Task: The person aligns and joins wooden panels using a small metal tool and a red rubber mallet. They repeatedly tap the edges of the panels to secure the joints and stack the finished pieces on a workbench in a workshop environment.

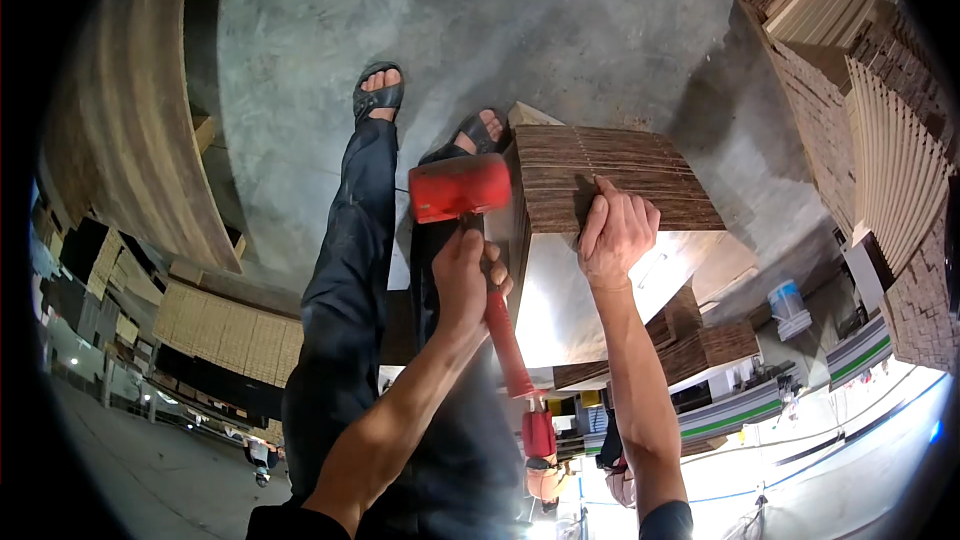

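1. Head view: left hand [466, 280] clenched round the handle of a mallet [460, 188], close under its red head. Lower handle [510, 345] runs out below the fist, slanting toward lower right.
2. Mallet position: in front of the right leg, head just left of the box [620, 165] as seen. Contact with box: cannot tell.
3. Right hand [618, 240]: fingers curled, resting at the box edge where the dark striped face meets the pale face [560, 300]. Anything pinched between the fingertips: cannot tell.
4. Box stands beside the right leg on grey concrete floor [480, 30]. Sandals [378, 95] on both feet.
5. Surroundings: large wood-grain panel [125, 110] at far left; stacked boards [900, 160] at far right; blue-and-white bucket [788, 310] right of the box, well apart.
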`<action>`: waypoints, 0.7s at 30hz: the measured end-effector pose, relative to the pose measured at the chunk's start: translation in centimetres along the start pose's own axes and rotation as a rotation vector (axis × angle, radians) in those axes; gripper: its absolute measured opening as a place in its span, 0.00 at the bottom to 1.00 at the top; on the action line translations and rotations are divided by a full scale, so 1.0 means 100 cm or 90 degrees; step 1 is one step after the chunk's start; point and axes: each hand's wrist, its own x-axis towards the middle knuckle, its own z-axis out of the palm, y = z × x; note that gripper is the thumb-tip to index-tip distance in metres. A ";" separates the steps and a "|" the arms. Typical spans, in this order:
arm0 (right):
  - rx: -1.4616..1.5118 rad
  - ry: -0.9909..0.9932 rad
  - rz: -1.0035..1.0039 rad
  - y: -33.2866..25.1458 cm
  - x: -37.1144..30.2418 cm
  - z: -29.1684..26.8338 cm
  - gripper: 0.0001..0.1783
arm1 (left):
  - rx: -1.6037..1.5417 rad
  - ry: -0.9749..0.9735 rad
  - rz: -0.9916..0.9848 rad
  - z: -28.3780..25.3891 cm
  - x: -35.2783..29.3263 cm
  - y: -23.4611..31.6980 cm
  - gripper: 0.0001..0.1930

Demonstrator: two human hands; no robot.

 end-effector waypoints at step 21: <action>-0.012 -0.012 0.002 0.000 0.002 0.000 0.15 | 0.032 -0.008 -0.027 0.016 0.092 0.014 0.08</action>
